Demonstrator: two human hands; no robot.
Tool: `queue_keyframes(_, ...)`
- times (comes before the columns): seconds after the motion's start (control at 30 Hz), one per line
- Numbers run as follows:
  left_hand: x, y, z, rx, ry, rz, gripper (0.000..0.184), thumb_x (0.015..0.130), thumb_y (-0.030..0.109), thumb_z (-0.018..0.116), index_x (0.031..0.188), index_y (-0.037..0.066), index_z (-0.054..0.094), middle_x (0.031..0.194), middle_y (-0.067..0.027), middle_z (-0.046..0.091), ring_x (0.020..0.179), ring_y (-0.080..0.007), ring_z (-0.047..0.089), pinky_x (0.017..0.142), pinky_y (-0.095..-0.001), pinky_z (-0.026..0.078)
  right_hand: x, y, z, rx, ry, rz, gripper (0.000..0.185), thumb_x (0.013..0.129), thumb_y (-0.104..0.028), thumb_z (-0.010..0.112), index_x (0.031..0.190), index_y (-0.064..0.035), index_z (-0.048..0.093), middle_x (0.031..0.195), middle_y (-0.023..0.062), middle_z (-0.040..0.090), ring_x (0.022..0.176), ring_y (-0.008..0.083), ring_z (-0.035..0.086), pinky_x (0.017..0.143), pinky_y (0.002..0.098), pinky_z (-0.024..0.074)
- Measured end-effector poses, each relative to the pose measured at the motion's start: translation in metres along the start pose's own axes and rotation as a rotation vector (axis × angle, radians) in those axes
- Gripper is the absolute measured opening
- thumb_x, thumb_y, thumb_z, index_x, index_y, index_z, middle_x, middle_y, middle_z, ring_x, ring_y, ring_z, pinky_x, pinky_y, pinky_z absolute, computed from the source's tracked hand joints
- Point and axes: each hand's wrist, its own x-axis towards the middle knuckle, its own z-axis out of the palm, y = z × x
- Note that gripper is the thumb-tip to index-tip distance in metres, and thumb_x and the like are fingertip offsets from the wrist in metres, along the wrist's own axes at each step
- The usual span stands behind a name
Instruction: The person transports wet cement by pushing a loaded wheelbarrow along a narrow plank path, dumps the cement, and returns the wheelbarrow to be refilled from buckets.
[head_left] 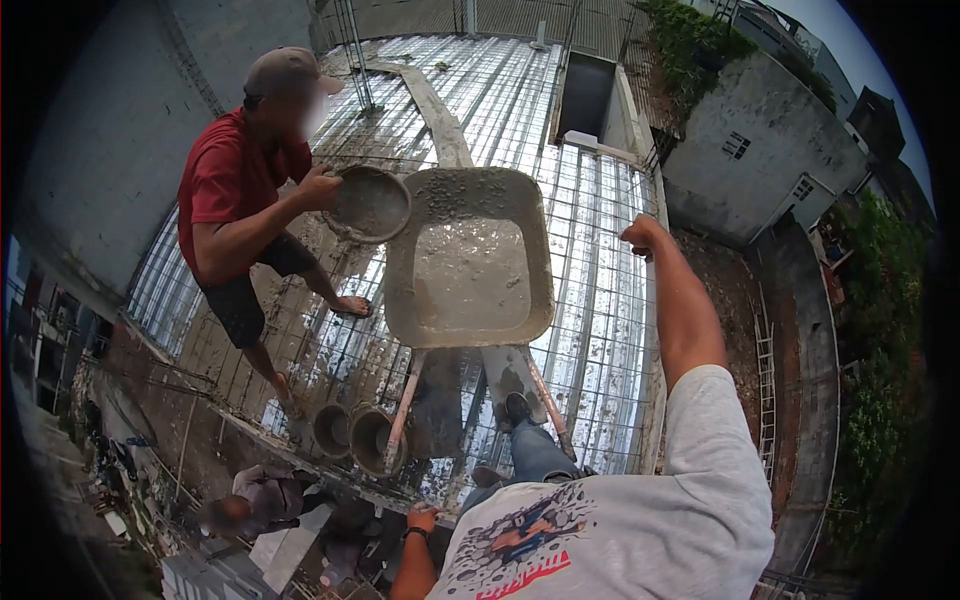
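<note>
A wheelbarrow (397, 285) with wet concrete (470, 270) in its tray stands in front of me, its two handles (403, 405) pointing back toward my legs. My right hand (648, 235) is stretched out to the right of the tray, apart from it, fingers curled and nothing visible in them. Low by my waist, my left hand (422, 517) has its fingers curled, with a dark band at the wrist; it touches neither handle. A co-worker in a red shirt (225, 170) holds a mortar-smeared bucket (370, 205) against the tray's left rim.
Two buckets (375, 440) stand left of the handles at the deck edge. Steel mesh (590, 300) covers the shiny metal deck underfoot. A rectangular opening (585, 95) lies at the back. Another person (265, 495) is below the left edge; a ladder (766, 380) is beyond the right edge.
</note>
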Motion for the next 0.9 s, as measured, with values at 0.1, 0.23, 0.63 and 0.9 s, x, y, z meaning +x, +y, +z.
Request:
queue_keyframes(0.1, 0.022, -0.021, 0.000, -0.169, -0.047, -0.058, 0.044, 0.075, 0.002, 0.077, 0.113, -0.006, 0.057, 0.096, -0.0136, 0.067, 0.072, -0.0181, 0.067, 0.059, -0.0298, 0.056, 0.002, 0.003, 0.005, 0.025, 0.010, -0.020, 0.032, 0.084, -0.028, 0.069, 0.091, 0.0030, 0.067, 0.076, 0.0104, 0.066, 0.060, 0.0201, 0.063, 0.057, 0.0440, 0.0539)
queue_keyframes(0.23, 0.019, -0.015, 0.000, -0.168, -0.048, -0.071, 0.045, 0.075, 0.003, 0.077, 0.114, -0.006, 0.056, 0.095, -0.0133, 0.068, 0.072, -0.0188, 0.067, 0.058, -0.0299, 0.056, -0.002, 0.003, 0.005, 0.016, 0.010, -0.011, 0.031, 0.085, -0.028, 0.068, 0.091, 0.0029, 0.066, 0.075, 0.0112, 0.065, 0.060, 0.0205, 0.063, 0.056, 0.0445, 0.0536)
queue_keyframes(0.63, -0.006, 0.000, -0.001, 0.285, 0.107, 0.020, 0.056, 0.074, 0.036, 0.078, 0.118, 0.004, 0.065, 0.111, -0.0190, 0.068, 0.104, -0.0319, 0.065, 0.092, -0.0383, 0.050, 0.018, 0.005, 0.026, 0.105, -0.139, -0.014, 0.026, 0.087, -0.026, 0.060, 0.072, -0.0060, 0.051, 0.051, 0.0049, 0.044, 0.040, 0.0156, 0.040, 0.042, 0.0386, 0.0400)
queue_keyframes(0.9, -0.018, 0.001, 0.010, 0.159, 0.159, -0.067, 0.057, 0.076, 0.035, 0.073, 0.122, 0.005, 0.060, 0.126, -0.0199, 0.059, 0.119, -0.0349, 0.055, 0.100, -0.0415, 0.045, 0.098, 0.031, 0.042, 0.008, -0.211, 0.049, 0.029, 0.085, -0.032, 0.063, 0.100, -0.0070, 0.060, 0.067, 0.0093, 0.053, 0.054, 0.0212, 0.050, 0.051, 0.0474, 0.0504)
